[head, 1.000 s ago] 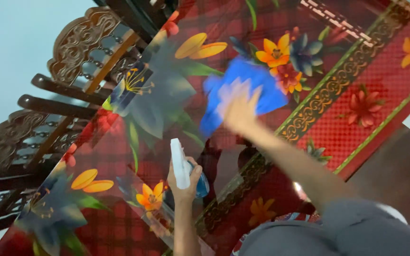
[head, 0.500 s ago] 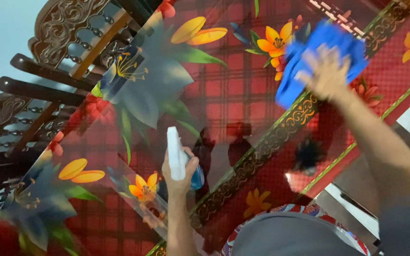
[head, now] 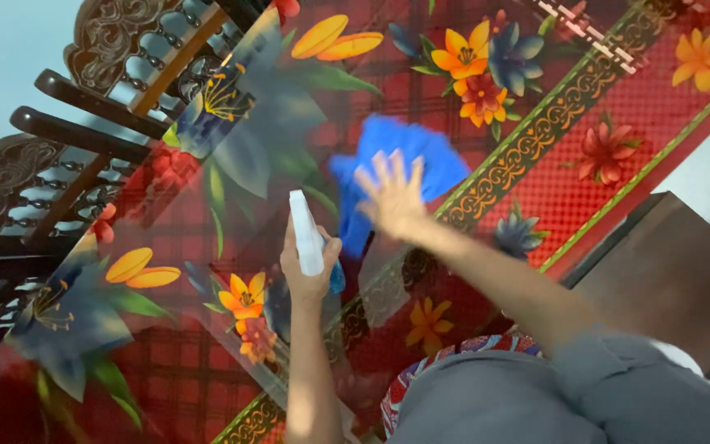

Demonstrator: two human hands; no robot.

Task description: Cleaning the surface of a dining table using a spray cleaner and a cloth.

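Toward the middle of the glossy table (head: 618,107), with its red flowered cover, the right hand (head: 394,200) lies flat with fingers spread on a blue cloth (head: 396,156), pressing it to the surface rather than gripping it. The left hand (head: 310,267) is clenched round a white-headed spray bottle (head: 306,238), held upright just beside the cloth. Wiping looks to be the step in hand; the next stroke calls for steady pressure, the bottle kept clear. Half a second ago the cloth was out by the patterned border near the far edge; now it has swung back inward, near the bottle.
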